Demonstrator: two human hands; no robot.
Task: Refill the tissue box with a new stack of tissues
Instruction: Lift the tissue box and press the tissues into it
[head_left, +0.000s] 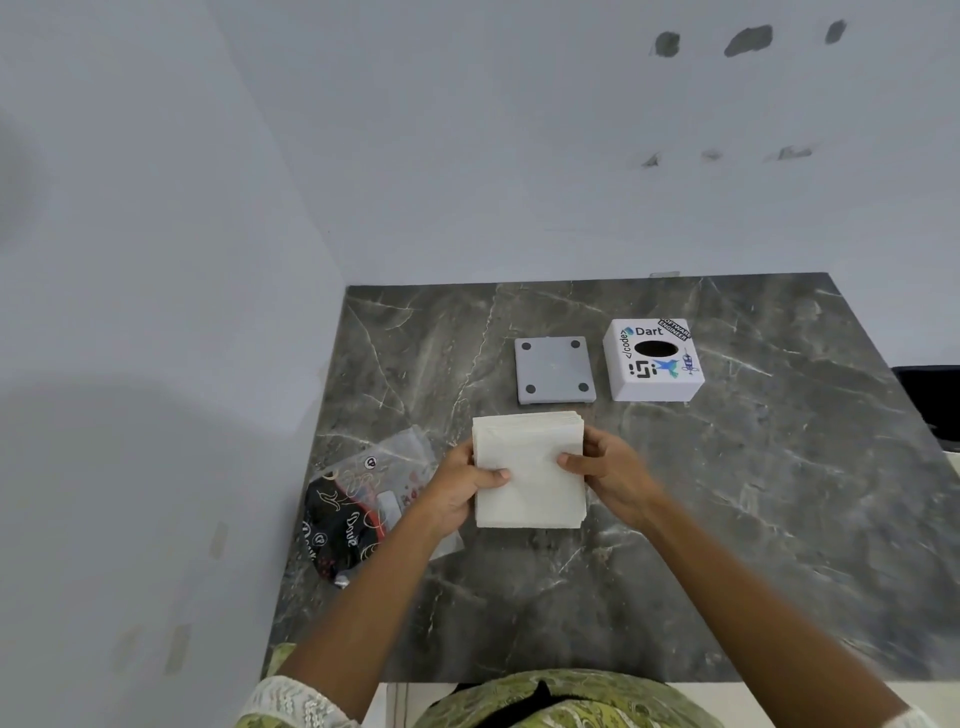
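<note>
our left hand (457, 488) and right hand (610, 475) each pinch a side of the stack of tissues (530, 470), thumbs pressed on top, fingers under its edges; that is the whole grip. the stack sits low over the marbled desk (753, 493). beyond it stands the white tissue box (653, 361), its oval opening dark; we cannot tell what is inside. just beside it lies the grey base plate (555, 370). near our left wrist lies a torn plastic wrapper (363, 499).
</note>
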